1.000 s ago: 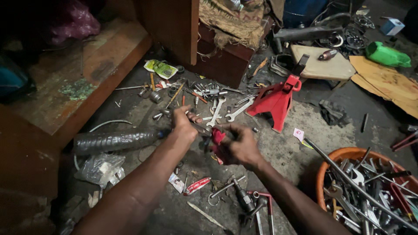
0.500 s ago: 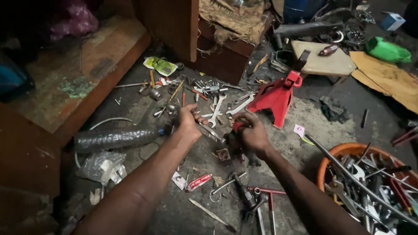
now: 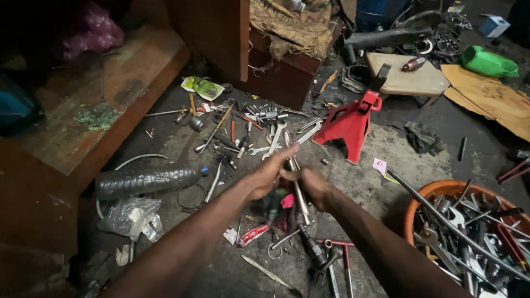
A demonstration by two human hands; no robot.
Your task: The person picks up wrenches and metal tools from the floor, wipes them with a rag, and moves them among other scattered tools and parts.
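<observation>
Grimy concrete floor (image 3: 419,160): scattered wrenches (image 3: 274,139), red jack stand (image 3: 349,124), plastic bottle (image 3: 146,180), orange basin (image 3: 436,190).

Both hands are motion-blurred: the left hand (image 3: 270,174) and right hand (image 3: 312,185) meet over a thin metal rod (image 3: 298,190), and each grip on it cannot be made out. A pink and green thing (image 3: 280,201) under the hands is mostly hidden. The orange basin (image 3: 425,196) is cut off by the right and bottom edges. The top left corner is too dark to read.
</observation>
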